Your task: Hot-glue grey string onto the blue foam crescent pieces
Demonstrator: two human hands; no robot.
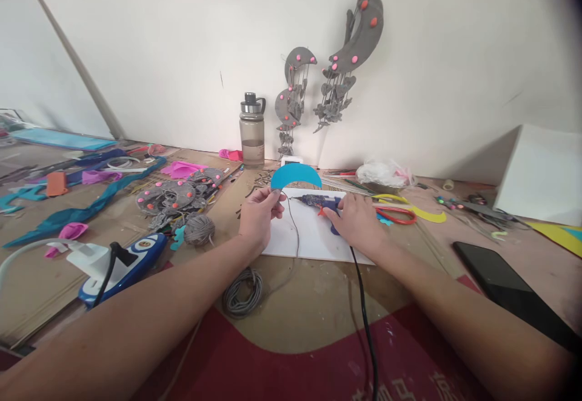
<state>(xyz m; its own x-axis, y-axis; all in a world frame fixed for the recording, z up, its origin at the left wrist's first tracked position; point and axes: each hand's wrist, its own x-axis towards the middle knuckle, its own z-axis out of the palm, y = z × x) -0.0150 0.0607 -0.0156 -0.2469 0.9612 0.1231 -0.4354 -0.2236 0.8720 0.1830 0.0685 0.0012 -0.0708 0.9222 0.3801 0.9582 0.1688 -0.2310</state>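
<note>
My left hand (258, 219) pinches the left tip of a blue crescent cutout (296, 175), its curved edge facing up. Grey yarn (297, 237) runs from those fingertips down across a white sheet (291, 243) to a loose coil (243, 292) on the cardboard. My right hand (361, 219) is wrapped round a dark blue glue gun (318, 201), whose nozzle points left toward the cutout's tip. A black cord (364, 310) trails from the gun toward me. Whether the nozzle touches the yarn, I cannot tell.
On the left lie a power strip (140, 255), a yarn ball (199, 229) and grey crescents with pink dots (168, 198). A bottle (252, 134) stands by the wall. At right are red-handled scissors (400, 214) and a phone (504, 286). Finished-looking hangings (370, 31) dangle behind.
</note>
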